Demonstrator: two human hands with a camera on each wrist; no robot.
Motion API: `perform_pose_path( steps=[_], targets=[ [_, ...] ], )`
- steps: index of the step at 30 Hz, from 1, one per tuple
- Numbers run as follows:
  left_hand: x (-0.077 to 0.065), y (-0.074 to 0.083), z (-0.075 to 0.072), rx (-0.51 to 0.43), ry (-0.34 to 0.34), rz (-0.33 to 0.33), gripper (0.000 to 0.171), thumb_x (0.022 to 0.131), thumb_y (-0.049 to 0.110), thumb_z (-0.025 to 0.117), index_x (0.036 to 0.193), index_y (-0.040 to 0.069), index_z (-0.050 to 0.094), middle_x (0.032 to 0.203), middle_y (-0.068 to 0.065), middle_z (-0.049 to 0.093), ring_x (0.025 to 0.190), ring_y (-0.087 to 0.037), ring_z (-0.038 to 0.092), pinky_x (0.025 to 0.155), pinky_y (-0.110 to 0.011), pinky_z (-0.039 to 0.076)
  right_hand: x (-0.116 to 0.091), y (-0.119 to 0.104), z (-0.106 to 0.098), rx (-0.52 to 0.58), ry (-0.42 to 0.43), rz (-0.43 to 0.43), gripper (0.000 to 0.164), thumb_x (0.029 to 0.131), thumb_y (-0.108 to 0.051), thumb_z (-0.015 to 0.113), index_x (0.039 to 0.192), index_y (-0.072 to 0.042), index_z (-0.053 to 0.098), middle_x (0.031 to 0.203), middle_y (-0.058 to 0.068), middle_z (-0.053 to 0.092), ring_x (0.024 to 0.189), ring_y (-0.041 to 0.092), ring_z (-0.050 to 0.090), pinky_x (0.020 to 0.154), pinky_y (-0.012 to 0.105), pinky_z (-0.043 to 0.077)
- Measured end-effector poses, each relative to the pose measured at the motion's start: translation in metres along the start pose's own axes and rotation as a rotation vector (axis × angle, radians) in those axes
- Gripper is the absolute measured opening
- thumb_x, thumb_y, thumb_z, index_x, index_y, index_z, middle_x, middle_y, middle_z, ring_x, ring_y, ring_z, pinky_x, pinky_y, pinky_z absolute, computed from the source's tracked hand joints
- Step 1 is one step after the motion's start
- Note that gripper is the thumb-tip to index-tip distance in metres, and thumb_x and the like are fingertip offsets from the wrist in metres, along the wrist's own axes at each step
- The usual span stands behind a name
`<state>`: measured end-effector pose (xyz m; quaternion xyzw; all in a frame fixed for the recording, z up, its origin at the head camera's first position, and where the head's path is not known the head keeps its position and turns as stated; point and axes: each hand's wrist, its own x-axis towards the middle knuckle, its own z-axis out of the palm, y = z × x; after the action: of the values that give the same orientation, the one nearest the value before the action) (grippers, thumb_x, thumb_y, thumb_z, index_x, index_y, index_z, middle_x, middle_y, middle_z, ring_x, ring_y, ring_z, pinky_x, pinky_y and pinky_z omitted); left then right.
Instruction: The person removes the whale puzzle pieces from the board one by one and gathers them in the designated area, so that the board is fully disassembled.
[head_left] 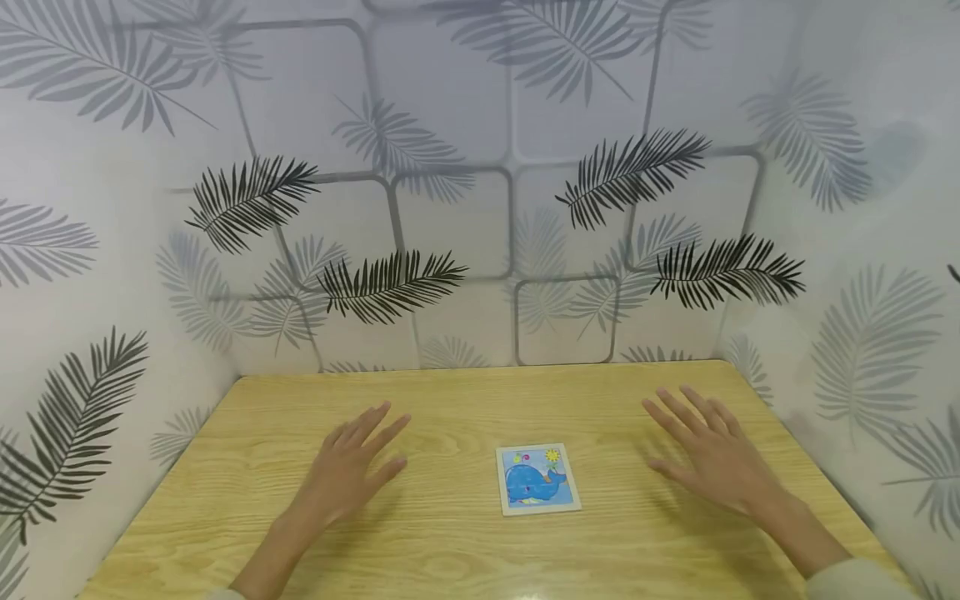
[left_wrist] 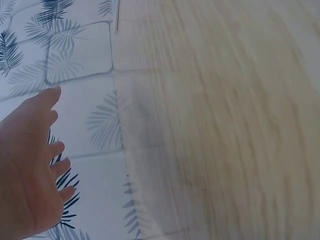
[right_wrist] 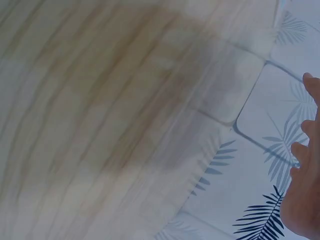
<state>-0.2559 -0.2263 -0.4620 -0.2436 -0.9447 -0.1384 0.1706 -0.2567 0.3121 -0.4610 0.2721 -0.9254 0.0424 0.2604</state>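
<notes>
On the wooden table lies a small square picture puzzle (head_left: pixel 536 483) with a white border, showing a blue whale and a yellow sun. To its left, my left hand (head_left: pixel 348 467) is held over the table with fingers spread and nothing in it. On the other side my right hand (head_left: pixel 705 454) hovers over the tabletop, its fingers also spread and holding nothing. Both hands are apart from the picture. The left wrist view shows the left hand (left_wrist: pixel 35 165) at its left edge; the right wrist view shows part of the right hand (right_wrist: pixel 305 180) at its right edge.
The light wood table (head_left: pixel 450 558) meets a wall (head_left: pixel 465 325) at its back edge. Leaf-patterned walls also rise along the left side (head_left: pixel 67 333) and the right side (head_left: pixel 870 333).
</notes>
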Motion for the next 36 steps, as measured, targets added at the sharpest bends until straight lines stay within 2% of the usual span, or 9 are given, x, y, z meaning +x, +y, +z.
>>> perform_pose_path(
  steps=[5, 9, 13, 17, 22, 24, 26, 30, 36],
  targets=[
    [0.003, 0.008, 0.004, -0.114, -0.019, -0.015, 0.058, 0.105, 0.045, 0.061, 0.158, 0.027, 0.047, 0.165, -0.011, 0.039, 0.147, -0.043, 0.04, 0.116, -0.068, 0.028, 0.011, -0.012, -0.001, 0.118, -0.047, 0.073, 0.082, 0.094, -0.038, 0.075, 0.163, -0.02, 0.035, 0.164, 0.014, 0.039, 0.149, 0.046, 0.031, 0.112, 0.069, 0.028],
    [0.007, 0.017, 0.006, -0.208, -0.063, -0.062, 0.056, 0.106, 0.046, 0.058, 0.157, 0.025, 0.048, 0.163, -0.012, 0.043, 0.145, -0.044, 0.042, 0.114, -0.073, 0.027, 0.02, -0.023, 0.002, 0.228, -0.11, 0.131, 0.081, 0.098, -0.036, 0.073, 0.165, -0.022, 0.03, 0.165, 0.015, 0.036, 0.148, 0.046, 0.031, 0.107, 0.076, 0.03],
    [0.01, 0.025, 0.009, -0.325, -0.122, -0.114, 0.054, 0.107, 0.047, 0.055, 0.156, 0.023, 0.049, 0.158, -0.01, 0.048, 0.146, -0.042, 0.043, 0.112, -0.078, 0.024, 0.029, -0.034, 0.005, 0.327, -0.138, 0.137, 0.076, 0.1, -0.034, 0.071, 0.163, -0.015, 0.034, 0.164, 0.018, 0.037, 0.146, 0.046, 0.035, 0.107, 0.076, 0.031],
    [0.012, 0.033, 0.015, -0.413, -0.15, -0.129, 0.052, 0.108, 0.044, 0.054, 0.154, 0.022, 0.05, 0.156, -0.008, 0.051, 0.145, -0.04, 0.044, 0.112, -0.075, 0.029, 0.037, -0.043, 0.008, 0.398, -0.138, 0.124, 0.069, 0.1, -0.028, 0.072, 0.158, -0.007, 0.043, 0.16, 0.021, 0.043, 0.141, 0.048, 0.042, 0.106, 0.074, 0.035],
    [0.012, 0.04, 0.022, -0.491, -0.17, -0.163, 0.049, 0.108, 0.045, 0.054, 0.152, 0.023, 0.053, 0.155, -0.006, 0.051, 0.144, -0.039, 0.045, 0.112, -0.07, 0.036, 0.042, -0.05, 0.016, 0.552, -0.192, 0.162, 0.059, 0.103, -0.028, 0.068, 0.152, -0.003, 0.05, 0.154, 0.021, 0.051, 0.141, 0.048, 0.044, 0.114, 0.071, 0.028],
    [0.011, 0.043, 0.024, -0.519, -0.185, -0.179, 0.049, 0.108, 0.048, 0.053, 0.149, 0.022, 0.056, 0.154, -0.004, 0.052, 0.144, -0.039, 0.045, 0.112, -0.069, 0.036, 0.044, -0.052, 0.019, 0.621, -0.226, 0.183, 0.055, 0.104, -0.027, 0.066, 0.151, -0.002, 0.051, 0.151, 0.021, 0.054, 0.138, 0.048, 0.047, 0.115, 0.069, 0.03],
    [0.011, 0.046, 0.026, -0.544, -0.198, -0.183, 0.049, 0.108, 0.049, 0.053, 0.147, 0.02, 0.058, 0.153, -0.003, 0.053, 0.144, -0.038, 0.045, 0.112, -0.068, 0.036, 0.047, -0.053, 0.022, 0.664, -0.249, 0.19, 0.053, 0.104, -0.025, 0.066, 0.15, -0.002, 0.053, 0.148, 0.021, 0.056, 0.133, 0.047, 0.053, 0.11, 0.066, 0.04],
    [0.015, 0.051, 0.031, -0.553, -0.216, -0.15, 0.046, 0.108, 0.047, 0.053, 0.144, 0.018, 0.06, 0.151, -0.003, 0.055, 0.142, -0.037, 0.047, 0.111, -0.065, 0.04, 0.055, -0.057, 0.029, 0.715, -0.249, 0.162, 0.05, 0.102, -0.016, 0.068, 0.147, 0.001, 0.054, 0.139, 0.025, 0.062, 0.117, 0.042, 0.064, 0.095, 0.057, 0.054],
    [0.026, 0.06, 0.042, -0.52, -0.25, -0.046, 0.037, 0.108, 0.033, 0.059, 0.142, 0.02, 0.063, 0.148, -0.007, 0.056, 0.14, -0.035, 0.049, 0.11, -0.061, 0.043, 0.068, -0.066, 0.037, 0.774, -0.27, 0.124, 0.051, 0.1, -0.011, 0.071, 0.146, 0.002, 0.055, 0.13, 0.026, 0.066, 0.104, 0.033, 0.07, 0.085, 0.041, 0.059]
  ],
)
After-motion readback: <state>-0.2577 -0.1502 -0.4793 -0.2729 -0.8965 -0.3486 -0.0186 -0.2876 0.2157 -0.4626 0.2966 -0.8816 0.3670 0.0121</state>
